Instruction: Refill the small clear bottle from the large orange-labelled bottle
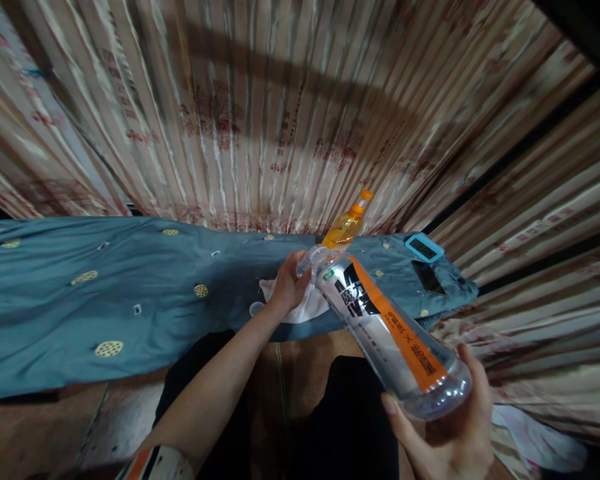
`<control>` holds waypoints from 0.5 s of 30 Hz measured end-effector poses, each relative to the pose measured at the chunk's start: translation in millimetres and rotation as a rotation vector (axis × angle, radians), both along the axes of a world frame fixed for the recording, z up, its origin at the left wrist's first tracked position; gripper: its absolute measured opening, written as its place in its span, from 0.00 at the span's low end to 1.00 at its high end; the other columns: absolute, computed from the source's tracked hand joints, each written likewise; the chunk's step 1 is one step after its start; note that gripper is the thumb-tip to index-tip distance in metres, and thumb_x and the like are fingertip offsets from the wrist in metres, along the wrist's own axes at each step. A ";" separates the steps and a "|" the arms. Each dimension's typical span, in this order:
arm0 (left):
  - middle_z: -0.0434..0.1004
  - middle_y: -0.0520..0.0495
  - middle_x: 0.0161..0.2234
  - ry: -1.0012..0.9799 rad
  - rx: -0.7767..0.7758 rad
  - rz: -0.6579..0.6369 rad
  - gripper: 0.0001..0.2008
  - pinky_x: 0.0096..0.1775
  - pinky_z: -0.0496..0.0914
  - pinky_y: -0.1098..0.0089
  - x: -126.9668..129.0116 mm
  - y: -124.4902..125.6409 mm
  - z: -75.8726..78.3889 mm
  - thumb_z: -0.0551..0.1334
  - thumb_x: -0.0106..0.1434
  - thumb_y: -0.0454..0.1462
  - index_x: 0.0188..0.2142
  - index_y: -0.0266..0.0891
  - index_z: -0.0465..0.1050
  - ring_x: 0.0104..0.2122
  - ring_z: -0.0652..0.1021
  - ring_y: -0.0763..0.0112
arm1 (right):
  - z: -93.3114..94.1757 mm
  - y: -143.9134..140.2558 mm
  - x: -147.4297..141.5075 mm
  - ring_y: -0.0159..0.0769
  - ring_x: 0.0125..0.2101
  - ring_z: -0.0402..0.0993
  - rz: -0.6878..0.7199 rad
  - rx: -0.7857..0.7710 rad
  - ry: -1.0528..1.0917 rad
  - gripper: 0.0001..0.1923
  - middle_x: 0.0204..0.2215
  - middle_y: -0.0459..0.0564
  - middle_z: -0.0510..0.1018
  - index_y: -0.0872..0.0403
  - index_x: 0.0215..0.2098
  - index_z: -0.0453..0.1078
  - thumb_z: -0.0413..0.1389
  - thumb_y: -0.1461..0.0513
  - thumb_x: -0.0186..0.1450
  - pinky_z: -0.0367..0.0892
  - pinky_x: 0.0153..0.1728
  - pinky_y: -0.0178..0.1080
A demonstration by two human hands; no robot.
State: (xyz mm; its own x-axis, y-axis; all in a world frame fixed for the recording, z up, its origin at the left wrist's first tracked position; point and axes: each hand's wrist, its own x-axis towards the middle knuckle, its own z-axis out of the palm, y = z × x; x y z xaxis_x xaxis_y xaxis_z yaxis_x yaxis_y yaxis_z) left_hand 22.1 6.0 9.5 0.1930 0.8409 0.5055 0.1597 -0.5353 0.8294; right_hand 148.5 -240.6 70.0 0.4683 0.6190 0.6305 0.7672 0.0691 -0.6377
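Note:
My right hand [450, 427] grips the base of a clear plastic bottle [385, 327] with a black, white and orange label. The bottle is tilted, its open neck pointing away toward the blue surface. My left hand [289, 283] is at the bottle's mouth, fingers closed over a white cloth [307, 303] lying on the blue sheet. A small clear cap [256, 309] lies just left of the cloth. Behind the neck stands a bottle of orange drink [347, 227] with an orange cap, leaning right.
A blue sheet [105, 293] with yellow dots covers a low surface across the view. A cyan-framed device [424, 248] and a dark phone [428, 277] lie at its right end. Striped curtains [260, 113] hang behind. Brown floor lies below.

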 end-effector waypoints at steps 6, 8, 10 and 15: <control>0.77 0.41 0.45 0.015 -0.002 0.002 0.13 0.49 0.70 0.61 0.4 0.1 0.5 0.58 0.63 0.39 0.46 0.37 0.70 0.45 0.77 0.62 | -2.1 -1.1 0.6 0.45 0.50 0.70 -0.020 -0.012 0.004 0.52 0.58 0.58 0.65 0.50 0.67 0.49 0.68 0.55 0.49 0.73 0.41 0.42; 0.77 0.41 0.45 0.002 -0.001 0.003 0.12 0.49 0.70 0.61 1.0 0.5 0.2 0.58 0.63 0.39 0.45 0.37 0.70 0.45 0.77 0.62 | -1.6 -1.0 0.2 0.45 0.50 0.70 -0.029 -0.016 -0.002 0.52 0.58 0.58 0.64 0.50 0.67 0.49 0.68 0.55 0.49 0.73 0.42 0.43; 0.77 0.41 0.44 -0.013 0.002 0.006 0.12 0.49 0.70 0.61 1.5 0.9 -0.2 0.59 0.63 0.39 0.45 0.37 0.70 0.44 0.77 0.61 | -0.8 -0.3 -0.7 0.45 0.49 0.70 -0.031 -0.017 0.000 0.52 0.59 0.58 0.63 0.50 0.67 0.48 0.68 0.55 0.50 0.73 0.40 0.41; 0.78 0.40 0.44 -0.016 0.020 0.001 0.13 0.48 0.70 0.60 0.8 1.3 0.1 0.58 0.63 0.39 0.45 0.36 0.70 0.45 0.77 0.60 | 1.3 1.5 -3.0 0.48 0.55 0.66 -0.028 -0.001 -0.010 0.52 0.62 0.59 0.59 0.51 0.67 0.49 0.67 0.55 0.50 0.73 0.36 0.37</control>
State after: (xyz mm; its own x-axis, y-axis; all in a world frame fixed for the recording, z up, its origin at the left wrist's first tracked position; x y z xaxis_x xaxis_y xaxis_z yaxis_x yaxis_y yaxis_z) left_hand 22.9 7.3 9.6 0.1837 0.8310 0.5250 0.1470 -0.5513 0.8212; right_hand 145.5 -239.2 71.3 0.4792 0.6065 0.6344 0.7751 0.0467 -0.6301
